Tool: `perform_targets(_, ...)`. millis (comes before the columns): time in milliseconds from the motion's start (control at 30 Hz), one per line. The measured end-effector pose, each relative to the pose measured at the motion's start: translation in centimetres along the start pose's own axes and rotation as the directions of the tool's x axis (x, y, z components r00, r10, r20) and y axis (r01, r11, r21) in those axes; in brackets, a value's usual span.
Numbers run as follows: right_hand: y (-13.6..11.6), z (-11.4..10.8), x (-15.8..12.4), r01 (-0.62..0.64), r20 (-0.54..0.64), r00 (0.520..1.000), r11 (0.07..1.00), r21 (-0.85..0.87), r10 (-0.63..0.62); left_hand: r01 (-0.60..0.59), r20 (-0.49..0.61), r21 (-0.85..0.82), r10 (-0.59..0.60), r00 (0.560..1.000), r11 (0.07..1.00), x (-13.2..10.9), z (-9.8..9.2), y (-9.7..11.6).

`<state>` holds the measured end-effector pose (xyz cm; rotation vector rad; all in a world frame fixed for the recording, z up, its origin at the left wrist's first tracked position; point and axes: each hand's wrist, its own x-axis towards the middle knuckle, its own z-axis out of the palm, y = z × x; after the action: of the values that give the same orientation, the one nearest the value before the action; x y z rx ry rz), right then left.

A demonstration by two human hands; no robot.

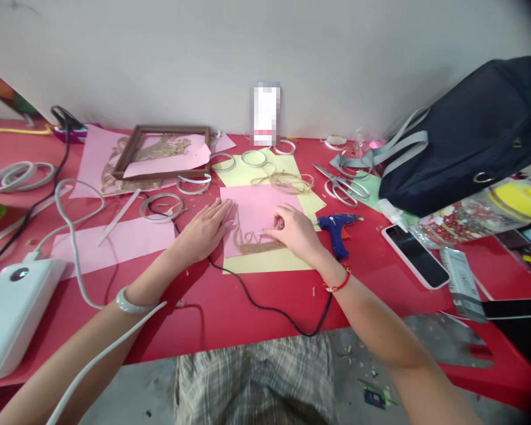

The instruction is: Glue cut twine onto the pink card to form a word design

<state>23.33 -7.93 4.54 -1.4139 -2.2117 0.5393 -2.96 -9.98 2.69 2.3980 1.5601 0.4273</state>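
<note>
Forearms [376, 324], pink sheet [259, 206] partly under hands [207, 231] [300, 233]

The pink sheet [259, 203] is lying flat, resting partly over a yellow sheet [265, 264], between the back and front edges of the red table [230, 319]. Its lower edge is running roughly parallel to the table's front edge. A brown cord band [243, 247] is following the sheet's left and lower edges, curving through the lower-left corner. Thin cord lettering [246, 238] is standing just above the lower band, appearing to read "lov"; its right end is disappearing from view. The upper area is showing plain pink.
</note>
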Motion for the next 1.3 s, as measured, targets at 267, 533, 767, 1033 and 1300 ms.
perform_targets(267, -0.61, -0.92, -0.49, 0.021, 0.048, 0.999, 0.999, -0.036, -0.02, -0.015, -0.026, 0.018, 0.016, 1.0, 1.0, -0.06, 0.12, -0.14)
perform_targets(533, -0.57, -0.42, -0.47, 0.033, 0.079, 0.996, 0.999, -0.014, -0.032, -0.024, -0.029, 0.04, 0.026, 0.999, 0.999, -0.14, 0.07, 0.2)
perform_targets(767, -0.68, -0.47, -0.52, 0.031, 0.082, 0.996, 0.999, -0.009, -0.031, -0.018, -0.034, 0.062, 0.02, 0.999, 0.998, -0.2, 0.12, 0.18)
perform_targets(1033, -0.24, -0.16, -0.38, 0.03, 0.067, 0.997, 0.999, 0.018, -0.032, 0.022, -0.017, 0.102, -0.021, 1.0, 0.994, -0.03, 0.37, 0.44)
perform_targets(1300, 0.01, -0.06, 0.24, 0.009, -0.023, 1.0, 0.995, -0.097, -0.011, 0.03, -0.05, 0.122, -0.024, 0.998, 0.992, 0.15, 0.61, 0.72)
